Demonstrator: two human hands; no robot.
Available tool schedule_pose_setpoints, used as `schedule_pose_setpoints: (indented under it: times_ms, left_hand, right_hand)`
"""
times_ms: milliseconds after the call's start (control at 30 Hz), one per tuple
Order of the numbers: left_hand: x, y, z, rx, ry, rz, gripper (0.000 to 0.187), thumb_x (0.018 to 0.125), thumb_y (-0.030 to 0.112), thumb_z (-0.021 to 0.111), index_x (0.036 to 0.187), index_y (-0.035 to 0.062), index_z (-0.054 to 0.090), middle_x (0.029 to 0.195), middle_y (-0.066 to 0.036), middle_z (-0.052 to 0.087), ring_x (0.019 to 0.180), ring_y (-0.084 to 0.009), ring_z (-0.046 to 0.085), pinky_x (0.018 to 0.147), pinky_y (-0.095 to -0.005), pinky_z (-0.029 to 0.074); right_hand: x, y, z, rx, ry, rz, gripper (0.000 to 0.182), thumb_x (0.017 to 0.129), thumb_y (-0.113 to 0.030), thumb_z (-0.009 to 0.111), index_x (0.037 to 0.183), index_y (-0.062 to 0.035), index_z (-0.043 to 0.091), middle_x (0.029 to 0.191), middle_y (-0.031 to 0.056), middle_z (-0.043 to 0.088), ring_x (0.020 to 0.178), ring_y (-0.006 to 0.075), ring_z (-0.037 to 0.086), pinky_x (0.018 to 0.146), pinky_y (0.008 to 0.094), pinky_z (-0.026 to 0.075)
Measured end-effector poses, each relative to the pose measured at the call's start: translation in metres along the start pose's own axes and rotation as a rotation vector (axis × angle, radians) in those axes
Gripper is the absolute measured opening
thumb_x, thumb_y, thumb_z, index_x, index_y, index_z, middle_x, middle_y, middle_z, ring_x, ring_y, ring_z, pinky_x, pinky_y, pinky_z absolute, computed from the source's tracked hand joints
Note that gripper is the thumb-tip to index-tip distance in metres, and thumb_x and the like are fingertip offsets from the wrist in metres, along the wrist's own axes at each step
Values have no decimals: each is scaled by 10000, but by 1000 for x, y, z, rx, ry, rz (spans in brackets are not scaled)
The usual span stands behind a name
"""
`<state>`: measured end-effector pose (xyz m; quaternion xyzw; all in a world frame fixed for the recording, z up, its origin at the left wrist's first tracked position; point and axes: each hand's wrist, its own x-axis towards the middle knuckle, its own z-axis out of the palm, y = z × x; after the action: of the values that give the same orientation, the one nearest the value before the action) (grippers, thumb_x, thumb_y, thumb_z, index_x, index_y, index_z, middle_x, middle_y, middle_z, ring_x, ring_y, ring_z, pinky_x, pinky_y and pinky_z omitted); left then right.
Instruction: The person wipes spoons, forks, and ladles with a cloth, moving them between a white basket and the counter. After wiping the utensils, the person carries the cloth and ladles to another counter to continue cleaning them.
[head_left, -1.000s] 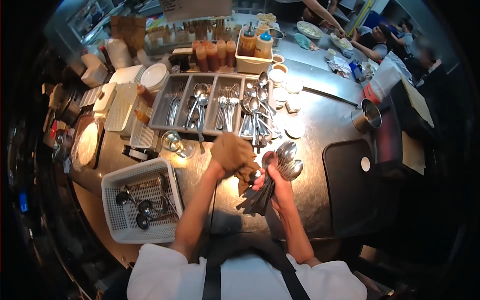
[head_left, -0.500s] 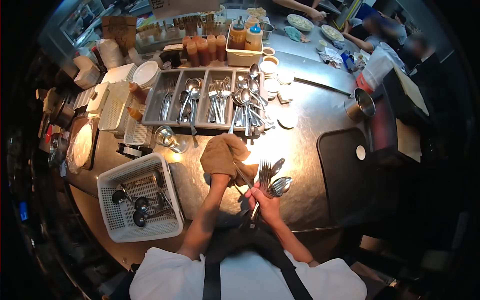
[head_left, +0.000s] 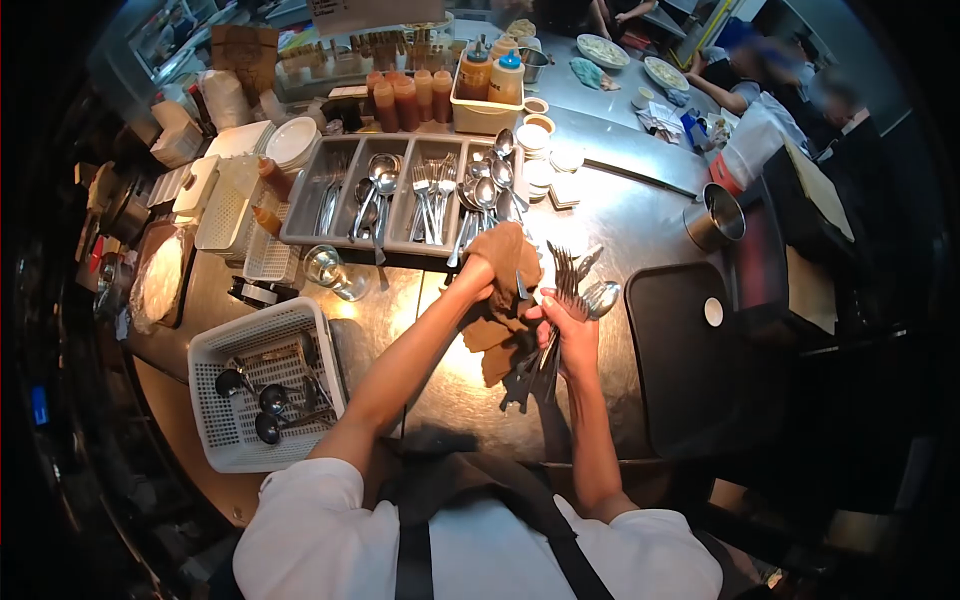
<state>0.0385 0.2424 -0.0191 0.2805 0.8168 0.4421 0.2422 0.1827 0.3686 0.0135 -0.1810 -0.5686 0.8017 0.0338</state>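
Note:
My right hand [head_left: 570, 325] is wrapped round a bunch of forks and spoons [head_left: 567, 275], their heads pointing up and away from me. My left hand [head_left: 484, 272] grips a brown cloth [head_left: 508, 262], which hangs down over the metal counter. A piece of cutlery shows against the cloth; whether the hand holds it too is unclear. The cloth is at the front right edge of the grey cutlery tray [head_left: 400, 247], whose compartments hold forks and spoons.
A white basket [head_left: 205, 420] with ladles stands at the left, a glass [head_left: 325, 268] behind it. At the right lie a black tray [head_left: 680, 370] and a metal pot [head_left: 715, 217]. Sauce bottles [head_left: 405, 100] stand behind the cutlery tray. Other people are at the back right.
My left hand has moved forward and right with the cloth, up to the cutlery tray. My right hand has moved forward and slightly right with the bunch of cutlery.

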Motion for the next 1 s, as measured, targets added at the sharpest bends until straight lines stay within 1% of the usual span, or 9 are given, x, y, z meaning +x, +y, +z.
schedule_pose_setpoints:
  times_ms: [200,267,333,400,500,600,800,933,1000]
  left_hand:
    - [-54,-13,45,503,149,267,588,675,342,773,1049,-40,527,1137,-241,599,989,-338,637,779,-373,524]
    - [-71,-30,61,-1047,281,-67,551,785,269,711,1206,-31,521,1169,-210,602,1022,-340,623,812,-362,517]
    - [-68,-64,67,-724,379,74,477,871,204,627,1298,24,514,1201,-161,605,1033,-308,618,851,-370,505]
    - [-75,-75,57,377,657,421,429,874,232,628,1256,50,556,1206,-136,608,1059,-277,610,888,-369,487]
    - [-87,-74,46,369,663,207,360,886,239,616,1204,73,584,1179,-121,613,1081,-250,594,907,-365,473]
    - [-102,-51,61,-1218,871,88,255,961,216,560,1153,50,536,1114,-51,602,1013,-141,580,841,-314,505]
    - [-112,-40,66,-1194,499,-360,266,957,289,562,1096,64,536,883,-46,608,802,-178,621,672,-307,500]
    - [-101,-76,50,-948,709,4,234,959,211,548,1156,86,528,1052,-81,628,921,-213,649,777,-337,548]
    - [-111,-72,43,-1458,610,151,251,969,190,527,1197,87,521,1140,-77,599,1003,-180,611,853,-329,522]
  right_hand:
    - [-3,-1,3,-11,-285,239,297,967,-270,552,984,25,574,655,143,645,415,145,535,385,245,414]
    - [-4,3,5,-46,-306,278,321,977,-308,528,936,9,548,621,147,630,405,159,542,380,256,425]
    - [-6,7,10,-52,-365,329,328,978,-319,530,962,8,541,632,150,634,421,166,558,388,266,446]
    - [-14,14,24,-3,-340,338,317,971,-307,545,989,9,535,658,145,638,454,171,578,404,270,463]
    - [-22,28,27,11,-379,267,271,951,-249,581,1043,0,527,721,127,630,540,177,611,480,280,500]
    - [-41,38,27,-24,-327,280,204,910,-154,635,1032,-14,549,751,116,631,541,174,605,477,277,492]
    - [-52,57,29,130,-209,296,189,906,-111,636,1041,-13,549,739,90,599,515,138,543,443,260,431]
    - [-58,51,25,75,-203,263,213,900,-94,640,1071,-3,551,751,103,596,542,142,551,465,254,429]
    - [-54,53,26,58,-175,217,218,894,-66,643,1084,0,558,768,105,606,538,152,555,470,259,436]
